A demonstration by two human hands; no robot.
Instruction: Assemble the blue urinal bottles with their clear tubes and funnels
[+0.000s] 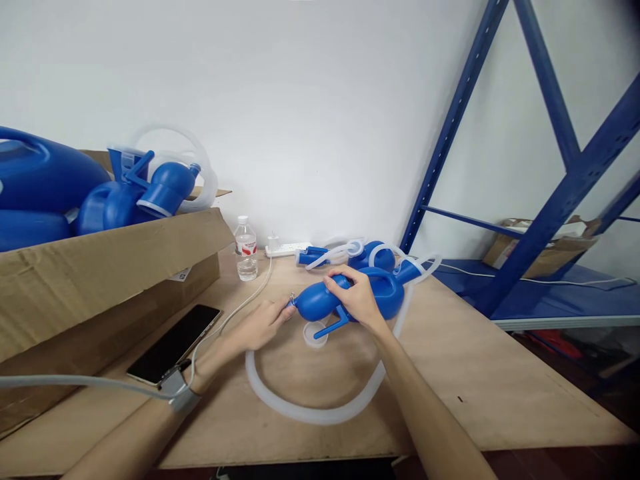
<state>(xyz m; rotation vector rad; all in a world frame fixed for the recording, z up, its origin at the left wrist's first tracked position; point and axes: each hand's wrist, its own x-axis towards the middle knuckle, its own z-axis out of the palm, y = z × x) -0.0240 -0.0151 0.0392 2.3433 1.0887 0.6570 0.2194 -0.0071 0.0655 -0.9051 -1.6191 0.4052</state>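
Note:
In the head view my right hand (pixel 354 293) is wrapped round a blue bulb-shaped plastic urinal head (pixel 317 301), which lies sideways with its narrow neck to the left. My left hand (pixel 267 321) pinches at that neck, beside a small wire clip (pixel 293 298); my fingers partly hide what they grip. A translucent hose (pixel 320 415) loops across the table from under my left hand toward the right. Below the head, a clear round cap (pixel 315 334) lies behind a blue handle (pixel 332 326). A blue urinal bottle (pixel 393 297) lies just beyond my right hand.
A cardboard box (pixel 120 267) of blue bottles stands at left. A phone (pixel 175 342), water bottle (pixel 246 249) and power strip (pixel 287 249) are on the table (pixel 475 393). More blue parts (pixel 313 256) lie behind. A cable crosses my left wrist; a blue shelf rack (pixel 545 220) stands right.

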